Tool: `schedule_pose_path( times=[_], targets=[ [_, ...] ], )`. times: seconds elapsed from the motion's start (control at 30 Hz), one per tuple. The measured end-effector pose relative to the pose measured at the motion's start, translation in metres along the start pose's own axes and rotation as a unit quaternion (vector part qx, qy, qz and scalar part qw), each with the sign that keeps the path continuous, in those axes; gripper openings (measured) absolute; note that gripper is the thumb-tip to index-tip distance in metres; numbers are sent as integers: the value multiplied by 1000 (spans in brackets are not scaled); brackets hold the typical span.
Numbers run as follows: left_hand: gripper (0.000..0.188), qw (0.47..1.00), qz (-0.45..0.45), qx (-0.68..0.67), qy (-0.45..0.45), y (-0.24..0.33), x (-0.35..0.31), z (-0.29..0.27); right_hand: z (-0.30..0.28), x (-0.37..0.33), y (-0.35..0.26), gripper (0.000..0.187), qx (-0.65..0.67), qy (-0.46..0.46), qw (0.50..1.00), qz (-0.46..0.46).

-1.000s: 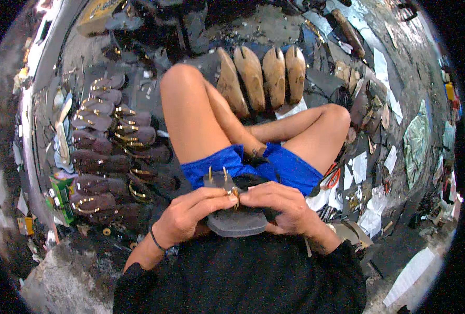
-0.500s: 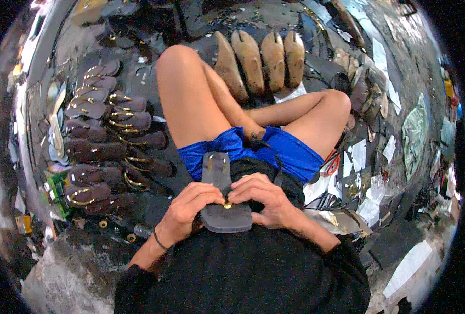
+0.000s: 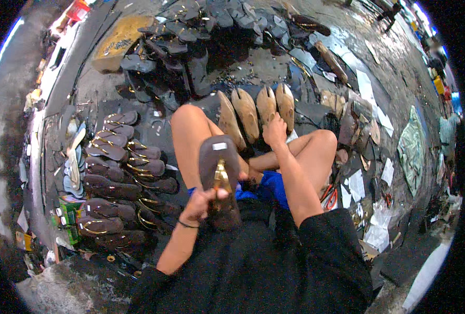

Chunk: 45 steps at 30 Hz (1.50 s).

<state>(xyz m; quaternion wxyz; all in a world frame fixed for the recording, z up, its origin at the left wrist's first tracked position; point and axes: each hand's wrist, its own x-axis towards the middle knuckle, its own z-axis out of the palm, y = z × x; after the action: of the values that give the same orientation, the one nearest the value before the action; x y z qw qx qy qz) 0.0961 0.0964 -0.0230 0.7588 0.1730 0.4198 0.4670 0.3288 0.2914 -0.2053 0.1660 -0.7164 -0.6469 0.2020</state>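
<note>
My left hand [image 3: 198,205] is closed around a dark brown flip-flop [image 3: 213,156], held up over my lap with its toe end pointing away from me. Its gold strap [image 3: 222,176] and a small white label on the sole face up. Out past my right knee's inner side, my right hand [image 3: 275,131] has its fingers closed at the lower end of a wooden shoe last [image 3: 267,104]. That last stands in a row of several, alongside another wooden last [image 3: 284,102] on its right. My fingertips partly hide the grip.
Rows of finished brown flip-flops [image 3: 109,186] lie on the left. A heap of dark soles [image 3: 175,44] is at the far side, near a yellowish block [image 3: 118,44]. Red-handled scissors [image 3: 330,198] and paper scraps [image 3: 355,184] lie on the right, with a green cloth [image 3: 411,149] farther out.
Both hands were on the flip-flop, its underside showing. Now my left hand alone holds it, raised and turned strap side up, while my right hand has moved forward to the lasts. The view has shifted.
</note>
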Motion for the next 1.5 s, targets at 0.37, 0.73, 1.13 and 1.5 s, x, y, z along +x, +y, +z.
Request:
schedule_pose_path(
  times=[0.37, 0.73, 1.13, 1.5],
  targets=[
    [54, 992, 53, 18, 116, -8, 63, -17, -213, -174, -83, 67, 706, -351, 585, 191],
    [88, 983, 64, -116, 125, -78, 46, -31, -153, -213, -134, 59, 152, -54, 975, -151],
    [79, 994, 73, -47, 65, -17, 74, 20, -155, -189, -148, 59, 131, 99, 968, -189],
    [68, 998, 46, 47, -2, 24, 82, 22, -172, -179, -125, 104, 182, -93, 966, -160]
  ],
)
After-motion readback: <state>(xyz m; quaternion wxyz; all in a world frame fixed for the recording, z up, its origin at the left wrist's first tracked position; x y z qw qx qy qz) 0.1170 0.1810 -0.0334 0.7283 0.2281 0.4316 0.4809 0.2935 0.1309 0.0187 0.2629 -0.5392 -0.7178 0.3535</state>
